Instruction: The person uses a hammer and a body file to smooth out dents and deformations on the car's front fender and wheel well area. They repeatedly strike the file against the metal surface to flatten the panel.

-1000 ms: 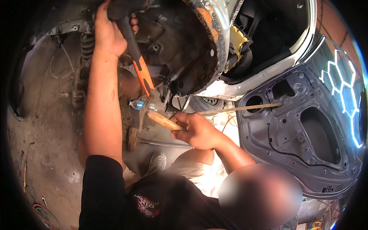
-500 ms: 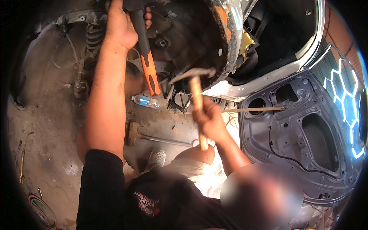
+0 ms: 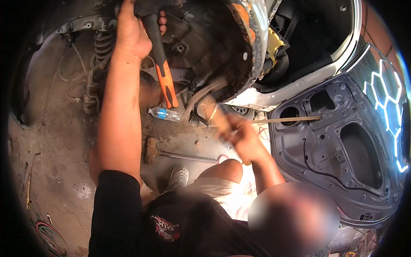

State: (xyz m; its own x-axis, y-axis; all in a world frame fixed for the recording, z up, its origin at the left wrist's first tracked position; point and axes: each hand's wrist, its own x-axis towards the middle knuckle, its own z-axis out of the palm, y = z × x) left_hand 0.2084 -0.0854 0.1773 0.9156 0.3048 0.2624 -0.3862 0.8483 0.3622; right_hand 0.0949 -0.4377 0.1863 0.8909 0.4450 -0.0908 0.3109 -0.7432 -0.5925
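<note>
My left hand (image 3: 130,38), fingers closed, grips a black-and-orange hammer (image 3: 165,79) high in the wheel well (image 3: 205,51); the hammer's head is at the top of the view, dark against the car body. My right hand (image 3: 242,139) is wrapped round the wooden handle of a second hammer (image 3: 216,113). Motion blurs that hammer, whose curved head is near the lower part of the well's rusty edge (image 3: 253,55); whether it touches anything I cannot tell. A coil spring (image 3: 102,51) is left of my left hand.
Below lie a plastic bottle (image 3: 167,114) and a sledgehammer (image 3: 150,150) on the concrete floor (image 3: 68,162). A grey car door (image 3: 325,188) fills the right, crossed by a thin wooden strip (image 3: 291,120). Hoses (image 3: 47,235) lie at lower left. A wheel (image 3: 239,110) sits behind the right-hand hammer.
My right-hand hammer has swung up and right from low near the bottle, then tilted back slightly leftward. My left hand and its hammer sit slightly further right than a second ago.
</note>
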